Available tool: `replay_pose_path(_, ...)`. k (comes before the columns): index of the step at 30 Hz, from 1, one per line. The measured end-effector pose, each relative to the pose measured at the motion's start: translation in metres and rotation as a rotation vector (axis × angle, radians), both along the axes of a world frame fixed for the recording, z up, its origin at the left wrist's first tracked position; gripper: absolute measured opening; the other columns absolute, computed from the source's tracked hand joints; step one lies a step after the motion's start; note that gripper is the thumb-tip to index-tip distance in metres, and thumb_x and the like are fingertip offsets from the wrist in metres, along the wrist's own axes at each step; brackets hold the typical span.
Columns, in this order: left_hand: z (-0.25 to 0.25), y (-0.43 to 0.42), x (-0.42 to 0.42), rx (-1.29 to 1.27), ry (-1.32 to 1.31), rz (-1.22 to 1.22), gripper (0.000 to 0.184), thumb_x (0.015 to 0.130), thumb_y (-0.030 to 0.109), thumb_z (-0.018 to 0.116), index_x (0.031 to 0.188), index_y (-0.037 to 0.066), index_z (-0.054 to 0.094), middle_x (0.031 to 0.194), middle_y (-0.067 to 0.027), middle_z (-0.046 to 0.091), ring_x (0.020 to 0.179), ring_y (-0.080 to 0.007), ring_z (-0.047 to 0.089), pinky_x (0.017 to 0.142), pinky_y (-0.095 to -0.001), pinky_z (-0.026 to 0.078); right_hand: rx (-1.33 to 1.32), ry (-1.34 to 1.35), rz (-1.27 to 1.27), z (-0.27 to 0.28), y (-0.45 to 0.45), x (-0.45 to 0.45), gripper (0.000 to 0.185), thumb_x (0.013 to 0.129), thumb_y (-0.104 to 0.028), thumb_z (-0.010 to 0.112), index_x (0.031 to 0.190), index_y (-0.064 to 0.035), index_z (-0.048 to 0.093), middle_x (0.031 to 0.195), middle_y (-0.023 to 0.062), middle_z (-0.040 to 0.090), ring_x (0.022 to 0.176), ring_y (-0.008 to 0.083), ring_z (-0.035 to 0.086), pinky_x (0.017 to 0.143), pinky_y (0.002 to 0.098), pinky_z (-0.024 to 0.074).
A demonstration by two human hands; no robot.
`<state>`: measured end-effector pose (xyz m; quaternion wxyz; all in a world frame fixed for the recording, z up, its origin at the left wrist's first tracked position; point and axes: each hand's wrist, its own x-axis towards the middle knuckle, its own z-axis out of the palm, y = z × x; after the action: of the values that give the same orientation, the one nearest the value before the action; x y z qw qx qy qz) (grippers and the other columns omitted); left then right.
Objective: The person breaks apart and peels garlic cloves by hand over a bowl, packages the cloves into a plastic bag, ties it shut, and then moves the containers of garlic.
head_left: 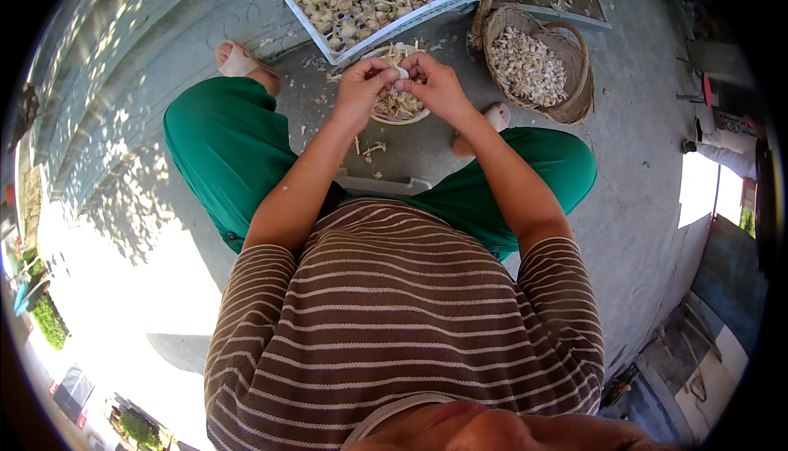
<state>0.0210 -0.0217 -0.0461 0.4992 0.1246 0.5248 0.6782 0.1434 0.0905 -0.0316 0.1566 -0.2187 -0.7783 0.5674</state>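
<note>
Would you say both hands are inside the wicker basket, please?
No, the left hand and right hand meet above a round container, left of the basket.

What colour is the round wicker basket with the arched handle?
The wicker basket is brown, shown best in the head view.

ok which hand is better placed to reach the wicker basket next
Probably the right hand: the wicker basket is on that side, the left hand farther off. Both hands pinch a white piece.
</note>
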Motion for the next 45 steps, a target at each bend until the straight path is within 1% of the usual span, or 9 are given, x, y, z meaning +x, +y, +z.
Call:
replay_pose_path(1,0.001,0.000,0.000,0.026,0.067,-0.006,0.004,0.083,0.004,0.062,0.087,0.002,0.060,0.075,-0.0016,0.058,0.063,-0.0078,0.051,0.054,-0.0199,0.040,0.000,0.000,0.001,0.001,0.000,0.000,0.024,0.078,-0.010,0.069,0.095,-0.0032,0.052,0.069,-0.0009,0.054,0.061,0.0056,0.049,0.053,0.0213,0.0412)
replay_pose_path(3,0.004,-0.001,0.000,0.052,0.134,-0.011,0.002,0.083,0.004,0.061,0.083,0.002,0.060,0.070,-0.0001,0.057,0.058,-0.0062,0.049,0.051,-0.0191,0.038,-0.369,-0.008,0.028,0.002,0.000,0.001,0.020,0.080,-0.009,0.067,0.092,-0.0046,0.051,0.069,-0.0015,0.053,0.059,0.0046,0.047,0.047,0.0199,0.0362)
replay_pose_path(4,0.005,-0.002,0.000,0.063,0.128,0.003,0.004,0.084,0.005,0.060,0.083,0.002,0.060,0.068,-0.0011,0.056,0.058,-0.0067,0.048,0.050,-0.0195,0.037,-0.370,-0.008,0.029,0.003,0.000,0.001,0.020,0.080,-0.009,0.067,0.092,-0.0046,0.051,0.069,-0.0015,0.053,0.059,0.0046,0.047,0.047,0.0199,0.0362)
replay_pose_path(6,0.006,-0.002,0.000,0.074,0.121,0.017,0.006,0.085,0.007,0.060,0.082,0.001,0.060,0.067,-0.0021,0.056,0.057,-0.0073,0.048,0.049,-0.0199,0.036,-0.653,0.028,0.029,0.005,0.000,0.002,0.017,0.082,-0.008,0.065,0.090,-0.0063,0.051,0.069,-0.0014,0.052,0.057,0.0040,0.044,0.044,0.0185,0.0300)
replay_pose_path(12,0.006,-0.002,0.002,0.080,0.084,0.016,0.008,0.088,0.007,0.056,0.084,0.001,0.059,0.067,-0.0019,0.055,0.057,-0.0071,0.047,0.049,-0.0199,0.035,-0.889,0.076,0.062,0.004,0.003,0.003,0.015,0.083,-0.011,0.064,0.090,-0.0069,0.052,0.071,-0.0010,0.051,0.055,0.0052,0.042,0.043,0.0176,0.0274)
replay_pose_path(16,0.008,-0.002,0.003,0.097,0.024,0.027,0.009,0.089,0.010,0.056,0.086,0.001,0.058,0.068,-0.0015,0.054,0.057,-0.0069,0.046,0.049,-0.0198,0.034,-0.913,0.085,0.052,0.004,0.002,0.004,0.013,0.084,-0.011,0.063,0.091,-0.0069,0.052,0.072,-0.0005,0.051,0.055,0.0054,0.042,0.043,0.0181,0.0267)
replay_pose_path(24,0.009,0.000,0.006,0.106,-0.080,0.068,0.008,0.090,0.010,0.054,0.086,0.003,0.055,0.071,-0.0003,0.052,0.059,-0.0063,0.046,0.049,-0.0194,0.034,-0.980,0.137,-0.003,0.005,-0.004,0.003,0.017,0.088,-0.009,0.056,0.105,-0.0056,0.055,0.087,0.0015,0.058,0.071,0.0072,0.055,0.053,0.0183,0.0416)
replay_pose_path(30,0.011,0.001,0.004,0.109,-0.192,0.069,0.004,0.089,0.008,0.052,0.086,0.005,0.054,0.071,0.0007,0.051,0.057,-0.0057,0.044,0.046,-0.0193,0.032,-0.919,0.170,0.048,-0.001,-0.001,0.003,0.028,0.088,-0.007,0.056,0.115,-0.0056,0.054,0.087,0.0013,0.058,0.070,0.0069,0.054,0.056,0.0200,0.0457)
replay_pose_path(45,0.017,0.002,-0.009,-0.014,-0.264,0.031,0.008,0.089,0.009,0.049,0.083,0.007,0.053,0.069,0.0015,0.050,0.051,-0.0041,0.039,0.042,-0.0180,0.028,-0.838,0.241,0.218,0.027,0.003,0.001,0.038,0.088,-0.004,0.053,0.124,-0.0062,0.047,0.082,0.0012,0.051,0.064,0.0085,0.049,0.058,0.0222,0.0420)
